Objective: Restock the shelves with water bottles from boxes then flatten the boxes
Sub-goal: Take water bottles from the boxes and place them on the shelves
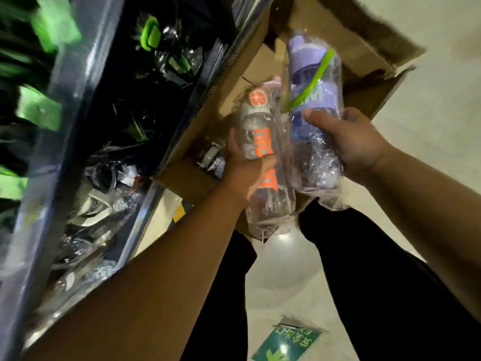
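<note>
My left hand (246, 168) grips a clear water bottle with orange lettering and an orange-marked lid (263, 142), wrapped in plastic film. My right hand (348, 142) grips a purple water bottle with a green strap (315, 100), also in a clear bag. Both bottles are held side by side above the open cardboard box (346, 48), whose flaps stand out to the right. Another wrapped bottle (212, 157) lies down inside the box, partly hidden by my left hand.
Metal shelves (86, 87) run along the left, holding black bottles with green parts and several clear wrapped bottles lower down. My legs in black trousers (364, 269) stand on the pale floor. A green floor sticker (286, 342) lies at the bottom.
</note>
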